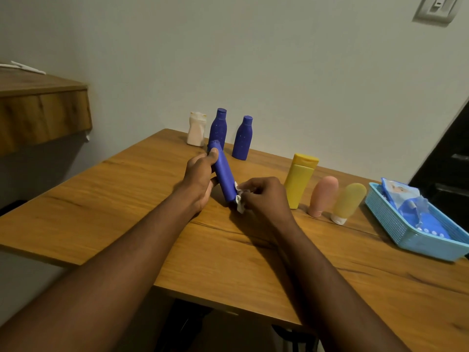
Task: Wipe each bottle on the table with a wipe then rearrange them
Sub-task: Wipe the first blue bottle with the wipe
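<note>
The held blue bottle [224, 174] lies on a slant above the wooden surface [121, 199]. Its long axis runs from the rounded cap, pointing up and away to the far left, down to the base at the near right. The left hand [199, 177] grips its upper half, with the thumb curled just below the cap. The right hand [265, 196] pinches a crumpled white wipe [239, 201] against the bottle's lower end. The base is partly hidden by the wipe, so it may or may not be touching the wood.

There are seven bottles in all. Three are matte blue plastic with narrow necks: the held one and two upright blue bottles [218, 128] [243, 138] standing side by side near the wall. One squat white bottle [196, 129] stands just left of them. To the right, one flat-sided yellow bottle [299, 181] stands with its flip cap on top. Next come two soft, round-ended tubes resting on their caps, one pink tube [323, 195] and one pale yellow tube [349, 201] with a white cap.

At the far right edge sits one light blue plastic basket [411, 240] with mesh walls, holding a glossy blue pack of wipes [406, 199]. The surface shows warm wood grain with dark streaks.
</note>
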`<state>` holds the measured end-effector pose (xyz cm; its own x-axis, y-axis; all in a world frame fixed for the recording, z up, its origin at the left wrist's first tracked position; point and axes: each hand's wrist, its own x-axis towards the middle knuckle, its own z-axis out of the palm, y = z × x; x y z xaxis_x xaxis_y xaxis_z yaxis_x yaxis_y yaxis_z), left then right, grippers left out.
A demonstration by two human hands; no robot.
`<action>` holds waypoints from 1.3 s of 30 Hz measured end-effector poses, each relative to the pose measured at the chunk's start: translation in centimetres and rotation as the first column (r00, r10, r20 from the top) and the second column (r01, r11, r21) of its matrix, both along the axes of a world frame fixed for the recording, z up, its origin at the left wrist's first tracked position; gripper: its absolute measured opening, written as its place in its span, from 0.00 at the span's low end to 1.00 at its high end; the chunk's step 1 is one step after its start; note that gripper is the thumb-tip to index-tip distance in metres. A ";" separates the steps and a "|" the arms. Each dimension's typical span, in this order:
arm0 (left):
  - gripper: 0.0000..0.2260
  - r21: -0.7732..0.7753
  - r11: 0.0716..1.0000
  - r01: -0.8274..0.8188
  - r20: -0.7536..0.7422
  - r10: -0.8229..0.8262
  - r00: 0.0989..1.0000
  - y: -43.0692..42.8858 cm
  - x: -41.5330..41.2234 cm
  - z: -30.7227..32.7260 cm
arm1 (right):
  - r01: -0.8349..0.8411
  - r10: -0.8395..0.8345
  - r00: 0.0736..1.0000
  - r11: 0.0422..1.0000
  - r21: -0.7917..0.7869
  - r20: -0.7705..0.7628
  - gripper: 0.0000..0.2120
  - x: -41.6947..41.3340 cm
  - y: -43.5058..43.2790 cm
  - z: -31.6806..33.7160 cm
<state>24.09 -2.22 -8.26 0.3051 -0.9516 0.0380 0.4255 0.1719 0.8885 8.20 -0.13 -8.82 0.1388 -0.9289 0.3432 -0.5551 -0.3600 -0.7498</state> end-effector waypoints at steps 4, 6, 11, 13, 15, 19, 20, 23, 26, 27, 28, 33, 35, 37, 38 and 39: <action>0.15 0.029 0.999 -0.014 -0.036 0.015 0.999 -0.3 0.2 0.1 | -0.102 0.100 0.995 0.988 -0.116 -0.026 0.10 0.7 0.7 0.3; 0.16 0.045 0.999 0.005 -0.043 -0.004 0.999 -0.2 0.0 0.1 | -0.101 0.100 0.995 0.982 -0.160 -0.011 0.10 0.8 0.6 0.1; 0.11 0.024 0.999 0.028 -0.079 -0.026 0.997 -0.1 -0.1 -0.1 | -0.013 0.017 0.999 0.992 -0.126 0.032 0.14 0.2 0.4 0.3; 0.09 0.022 1.000 0.009 -0.101 -0.007 0.995 -0.1 0.2 0.0 | -0.006 0.008 1.000 0.997 -0.083 0.019 0.14 0.0 0.4 0.4; 0.08 0.031 0.999 -0.012 -0.121 0.015 0.993 -0.1 0.5 0.0 | 0.007 -0.006 0.998 1.000 -0.022 0.060 0.13 -0.2 0.3 0.2; 0.04 0.029 0.999 -0.020 -0.155 0.024 0.988 -0.1 0.5 0.0 | 0.000 -0.012 0.977 0.999 0.054 0.213 0.11 -0.2 0.4 0.0; 0.05 0.026 0.999 -0.022 -0.164 0.026 0.986 -0.1 0.4 0.0 | 0.018 -0.024 0.973 0.999 0.029 0.229 0.11 -0.2 0.4 0.1; 0.10 0.030 0.998 -0.048 -0.193 0.053 0.980 -0.1 0.5 0.2 | 0.040 -0.025 0.953 0.998 -0.042 0.303 0.10 -0.1 0.2 0.3; 0.13 0.049 0.996 -0.078 -0.196 0.086 0.977 -0.3 0.6 0.0 | 0.052 -0.010 0.952 0.990 -0.130 0.306 0.09 0.2 0.5 0.6; 0.12 0.047 0.996 -0.080 -0.198 0.088 0.976 -0.3 0.7 0.0 | 0.050 0.001 0.952 0.986 -0.159 0.305 0.08 0.3 0.6 0.6; 0.12 0.046 0.996 -0.079 -0.199 0.086 0.976 -0.3 0.6 0.0 | 0.046 0.013 0.953 0.982 -0.185 0.304 0.08 0.4 0.6 0.7; 0.07 0.067 0.993 -0.095 -0.188 0.106 0.977 -0.3 0.5 0.0 | 0.021 0.054 0.976 0.941 -0.337 0.211 0.07 0.6 0.7 0.6; 0.07 0.077 0.992 -0.099 -0.195 0.112 0.974 -0.3 0.6 0.0 | 0.006 0.064 0.983 0.927 -0.375 0.174 0.07 0.5 0.7 0.6; 0.07 0.081 0.992 -0.099 -0.198 0.114 0.974 -0.3 0.7 0.0 | 0.018 0.037 0.987 0.941 -0.338 0.156 0.07 0.3 0.4 0.2; 0.07 0.082 0.992 -0.098 -0.197 0.112 0.974 -0.2 0.7 0.0 | 0.033 0.010 0.990 0.954 -0.299 0.142 0.07 0.2 0.2 0.0; 0.07 0.082 0.992 -0.093 -0.197 0.108 0.975 -0.2 0.6 0.0 | 0.047 -0.013 0.992 0.963 -0.266 0.129 0.07 0.0 0.0 -0.2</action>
